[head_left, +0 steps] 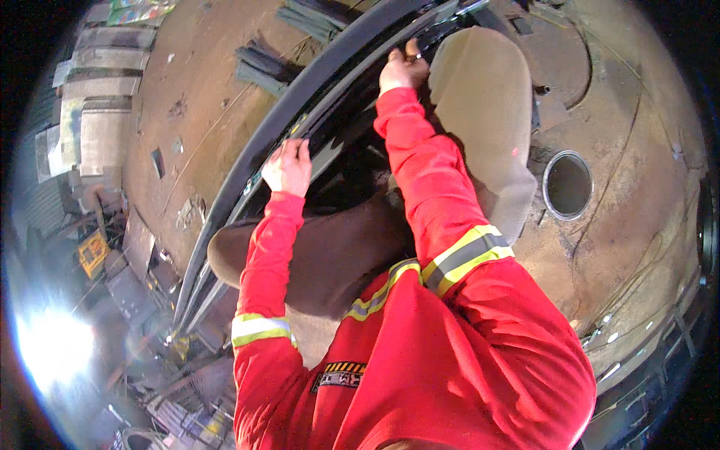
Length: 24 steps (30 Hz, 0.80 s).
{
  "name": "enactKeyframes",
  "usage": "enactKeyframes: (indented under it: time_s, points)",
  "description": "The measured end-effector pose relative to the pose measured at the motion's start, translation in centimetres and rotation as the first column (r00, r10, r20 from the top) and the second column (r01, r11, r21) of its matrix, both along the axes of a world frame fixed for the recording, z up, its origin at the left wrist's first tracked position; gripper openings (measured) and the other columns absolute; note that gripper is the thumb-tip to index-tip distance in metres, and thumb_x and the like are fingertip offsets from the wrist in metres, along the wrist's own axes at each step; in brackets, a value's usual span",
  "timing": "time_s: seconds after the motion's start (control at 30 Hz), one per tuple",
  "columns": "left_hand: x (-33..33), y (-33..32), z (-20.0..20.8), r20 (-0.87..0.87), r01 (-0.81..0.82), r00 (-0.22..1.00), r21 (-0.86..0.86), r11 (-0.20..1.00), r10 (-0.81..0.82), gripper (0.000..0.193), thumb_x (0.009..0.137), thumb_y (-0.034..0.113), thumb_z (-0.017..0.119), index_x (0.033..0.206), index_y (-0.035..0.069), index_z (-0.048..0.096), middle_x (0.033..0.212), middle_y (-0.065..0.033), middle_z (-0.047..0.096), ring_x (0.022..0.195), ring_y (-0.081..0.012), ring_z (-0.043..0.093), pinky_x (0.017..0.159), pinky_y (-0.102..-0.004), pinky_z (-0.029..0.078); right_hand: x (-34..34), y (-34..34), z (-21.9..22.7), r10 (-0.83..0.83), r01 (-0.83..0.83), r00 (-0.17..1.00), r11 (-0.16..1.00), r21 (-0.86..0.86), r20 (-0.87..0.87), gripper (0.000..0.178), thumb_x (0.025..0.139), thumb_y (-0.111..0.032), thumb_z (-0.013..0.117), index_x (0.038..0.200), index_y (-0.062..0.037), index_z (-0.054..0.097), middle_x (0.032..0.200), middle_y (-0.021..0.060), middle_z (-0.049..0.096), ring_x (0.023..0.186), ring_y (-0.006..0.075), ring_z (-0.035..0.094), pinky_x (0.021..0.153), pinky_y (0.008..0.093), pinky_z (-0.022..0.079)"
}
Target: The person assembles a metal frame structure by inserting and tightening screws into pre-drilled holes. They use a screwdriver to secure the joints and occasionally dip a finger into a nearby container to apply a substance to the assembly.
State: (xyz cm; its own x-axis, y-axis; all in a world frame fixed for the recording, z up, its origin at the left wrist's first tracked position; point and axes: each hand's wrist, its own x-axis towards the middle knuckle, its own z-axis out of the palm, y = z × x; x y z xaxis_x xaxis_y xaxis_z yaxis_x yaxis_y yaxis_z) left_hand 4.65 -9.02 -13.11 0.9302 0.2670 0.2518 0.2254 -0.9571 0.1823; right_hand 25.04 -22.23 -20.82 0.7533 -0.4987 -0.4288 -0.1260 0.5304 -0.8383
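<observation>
A long, dark, bowed strip-like part (251, 154) runs slantwise across in front of me, from the lower left to the top right. Bent fingers of my left hand (289, 166) close on its inner edge near the middle, beside small yellow and pale bits. Farther up and to the right, my right hand (405, 71) grips the same edge, with fingertips partly hidden against the dark part. My knees in brown trousers (480, 97) lie below and beside the strip.
Bundles of dark bars (262, 67) lie on the brown dirt floor beyond the strip. An open metal ring or pipe end (568, 185) stands at right, below a round flat plate (555, 56). Flat panels (105, 135), a yellow frame (93, 253) and a bright lamp (54, 349) are at left.
</observation>
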Motion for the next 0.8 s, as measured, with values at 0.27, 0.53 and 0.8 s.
enactKeyframes:
  time_s: [0.27,0.53,0.8]
  points:
    - [-0.5,0.7,-0.9,-0.016,-0.030,0.999,0.117,0.993,0.032,0.014,0.083,0.027,0.068,0.080,0.013,0.067,0.065,-0.0064,0.064,0.061,-0.0241,0.064,0.056,-0.0364,0.049,-0.9,-0.3,3.0,0.025,-0.026,1.000,0.981,0.191,0.010,0.042,0.080,0.011,0.058,0.121,0.0025,0.052,0.107,0.0079,0.050,0.082,0.0122,0.050,0.074,0.0248,0.042]
    - [-0.2,0.6,-1.1,-0.020,-0.019,1.000,0.162,0.987,0.022,0.016,0.082,0.028,0.069,0.078,0.013,0.066,0.063,-0.0063,0.063,0.059,-0.0236,0.063,0.055,-0.0363,0.048,0.1,0.7,0.2,-0.110,0.104,0.993,0.990,0.097,0.052,0.030,0.081,0.010,0.062,0.110,0.0029,0.056,0.089,0.0036,0.058,0.071,0.0106,0.053,0.068,0.0243,0.045]
    - [-0.2,1.0,-1.6,0.014,-0.010,1.000,0.189,0.982,0.007,0.017,0.079,0.026,0.072,0.075,0.011,0.064,0.062,-0.0062,0.059,0.057,-0.0243,0.060,0.054,-0.0390,0.046,0.1,0.9,-1.3,-0.058,0.060,0.991,0.998,-0.011,0.124,0.035,0.082,0.008,0.061,0.117,0.0033,0.056,0.091,0.0032,0.058,0.073,0.0114,0.055,0.069,0.0255,0.045]
